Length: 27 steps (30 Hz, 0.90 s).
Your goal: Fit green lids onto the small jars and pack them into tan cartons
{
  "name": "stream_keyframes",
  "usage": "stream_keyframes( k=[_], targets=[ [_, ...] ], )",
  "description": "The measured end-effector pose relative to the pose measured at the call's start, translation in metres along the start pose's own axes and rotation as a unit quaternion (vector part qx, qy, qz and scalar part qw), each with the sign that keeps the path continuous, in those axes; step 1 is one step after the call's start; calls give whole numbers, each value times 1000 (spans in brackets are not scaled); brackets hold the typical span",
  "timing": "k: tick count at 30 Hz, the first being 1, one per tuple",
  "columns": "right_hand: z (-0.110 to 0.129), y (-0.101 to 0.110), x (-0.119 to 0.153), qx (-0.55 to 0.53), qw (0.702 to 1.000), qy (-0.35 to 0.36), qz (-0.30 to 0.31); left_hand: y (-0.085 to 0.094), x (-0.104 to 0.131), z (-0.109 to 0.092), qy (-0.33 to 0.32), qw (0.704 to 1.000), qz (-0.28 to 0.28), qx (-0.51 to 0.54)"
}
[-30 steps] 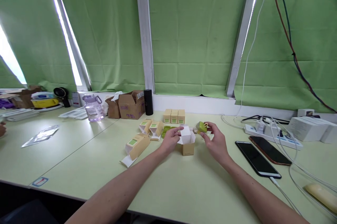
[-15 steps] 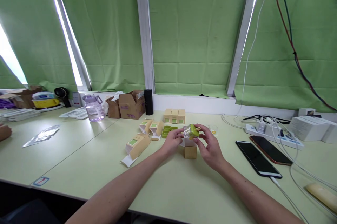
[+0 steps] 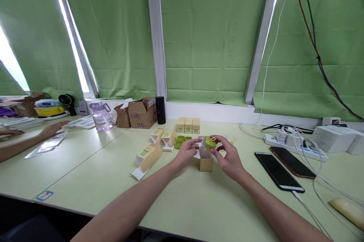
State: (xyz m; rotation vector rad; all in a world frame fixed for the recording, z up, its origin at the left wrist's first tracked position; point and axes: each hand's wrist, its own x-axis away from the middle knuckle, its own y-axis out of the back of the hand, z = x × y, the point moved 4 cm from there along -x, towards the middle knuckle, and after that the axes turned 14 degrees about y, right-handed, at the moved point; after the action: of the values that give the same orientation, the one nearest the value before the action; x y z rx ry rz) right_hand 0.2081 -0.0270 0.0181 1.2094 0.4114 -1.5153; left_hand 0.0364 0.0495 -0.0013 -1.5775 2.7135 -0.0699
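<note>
A small clear container with a green lid and a cord loop (image 3: 209, 142) is held just above an open small cardboard box (image 3: 206, 165). My right hand (image 3: 228, 157) grips it from the right, thumb below and fingers at the lid. From the left, my left hand (image 3: 185, 152) has its closed fingertips against the container's clear side, close to the box's white flap (image 3: 197, 154). Several green pieces (image 3: 179, 142) lie behind my left hand. Opened small boxes with green labels (image 3: 149, 156) lie to the left, and closed ones (image 3: 188, 125) stand in a row behind.
Two phones (image 3: 279, 171) and a power strip (image 3: 295, 146) with white cables lie at right. A larger carton (image 3: 142, 113), a black cylinder (image 3: 160, 110) and a purple water bottle (image 3: 101, 116) stand at the back. Another person's hands (image 3: 54, 129) are at far left, by plastic bags (image 3: 45, 146).
The container has turned, so its green lid faces me more and less of its clear side shows. At far left, the other person's arm has reached in across the table.
</note>
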Motion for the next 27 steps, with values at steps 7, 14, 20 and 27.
stream_keyframes(
  k=[7,14,20,27],
  targets=[
    [-2,-3,1,-3,999,-6,37,1,-1,2,4,1000,-9,-9],
    [-2,-5,2,13,996,-36,79,1,-1,2,8,1000,1,-6],
    [5,-6,1,29,992,-47,111,0,1,2,9,1000,1,-12],
    [3,-9,6,39,987,-52,147,1,0,2,4,1000,-8,-27]
  ],
)
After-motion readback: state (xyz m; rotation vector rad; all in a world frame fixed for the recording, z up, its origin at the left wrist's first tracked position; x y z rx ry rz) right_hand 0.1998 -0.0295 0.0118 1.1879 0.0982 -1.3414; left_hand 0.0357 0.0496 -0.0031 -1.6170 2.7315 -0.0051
